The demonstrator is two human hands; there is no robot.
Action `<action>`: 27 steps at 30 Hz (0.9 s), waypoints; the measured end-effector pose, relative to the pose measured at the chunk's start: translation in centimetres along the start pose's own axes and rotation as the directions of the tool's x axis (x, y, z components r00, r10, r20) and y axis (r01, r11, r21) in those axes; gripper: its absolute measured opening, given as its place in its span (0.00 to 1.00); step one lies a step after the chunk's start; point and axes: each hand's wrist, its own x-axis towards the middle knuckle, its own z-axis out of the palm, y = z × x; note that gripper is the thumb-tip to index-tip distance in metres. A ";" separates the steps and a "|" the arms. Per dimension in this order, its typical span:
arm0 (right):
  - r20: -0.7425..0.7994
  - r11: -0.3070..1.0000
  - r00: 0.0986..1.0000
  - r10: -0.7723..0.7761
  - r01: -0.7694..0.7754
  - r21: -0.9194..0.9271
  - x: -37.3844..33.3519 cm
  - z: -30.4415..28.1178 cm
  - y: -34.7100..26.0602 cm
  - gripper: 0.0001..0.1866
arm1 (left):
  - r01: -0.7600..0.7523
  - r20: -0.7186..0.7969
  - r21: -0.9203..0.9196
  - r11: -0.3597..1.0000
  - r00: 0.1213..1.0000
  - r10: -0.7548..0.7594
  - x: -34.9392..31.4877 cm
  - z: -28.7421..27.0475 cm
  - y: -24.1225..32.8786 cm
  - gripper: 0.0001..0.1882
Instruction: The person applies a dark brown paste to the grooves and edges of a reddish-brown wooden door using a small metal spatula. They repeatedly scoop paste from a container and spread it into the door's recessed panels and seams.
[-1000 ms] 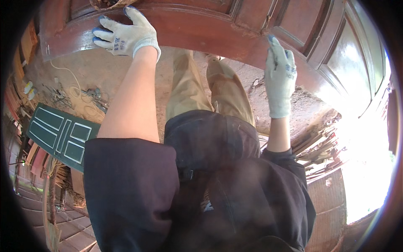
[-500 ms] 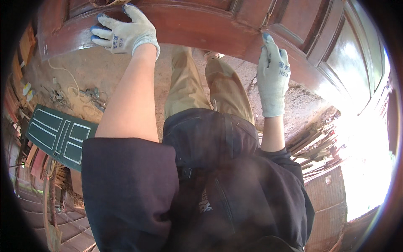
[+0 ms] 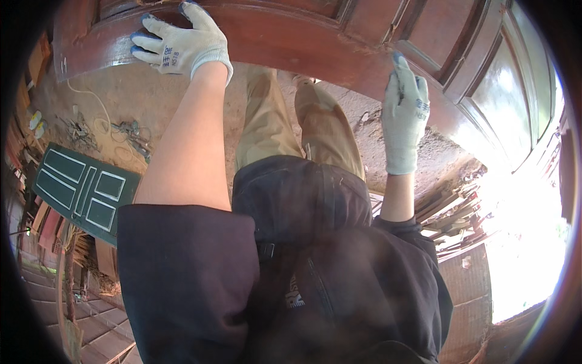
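Note:
A large reddish-brown wooden door (image 3: pixel 291 50) with raised panels and moulding lies across the top of the view. My left hand (image 3: pixel 182 45), in a white glove with blue-coated fingertips, rests on its near edge with fingers spread, open and holding nothing. Over the near edge further right is my right hand (image 3: pixel 405 115), gloved alike. Its index finger points up toward a panel joint, while the other fingers curl inward; whatever they hold, if anything, is hidden. Wispy light-brown debris (image 3: pixel 388 47) clings to the wood just beyond that fingertip.
A dark green panelled board with white outlines (image 3: pixel 85 193) lies at the left. Near it, a pale cord (image 3: pixel 100 103) and small tools (image 3: pixel 134 138) are on the dirt floor. Wood strips (image 3: pixel 451 221) are piled at the right, above a cardboard sheet (image 3: pixel 464 285).
My right hand has shifted a little right and down, away from the panel joint. My left hand stays on the door in nearly the same place.

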 end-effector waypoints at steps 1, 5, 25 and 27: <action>-0.011 1.000 1.000 -0.009 0.009 -0.009 -0.3 0.4 0.0 0.19 | -0.005 0.010 -0.009 1.000 1.000 0.005 -0.1 0.1 0.2 0.47; 0.041 0.995 0.998 0.037 -0.033 -0.098 -1.6 2.1 -1.0 0.22 | 0.005 0.011 -0.018 1.000 1.000 -0.005 0.1 0.1 0.3 0.47; 0.036 0.999 0.999 0.031 -0.032 0.022 -0.3 -0.8 0.7 0.20 | 0.002 0.016 -0.017 1.000 1.000 -0.002 0.0 0.2 0.2 0.47; 0.024 1.000 0.999 -0.024 0.024 -0.020 0.5 -0.7 1.0 0.19 | -0.004 0.023 -0.036 0.999 1.000 0.005 -0.1 0.0 0.3 0.47</action>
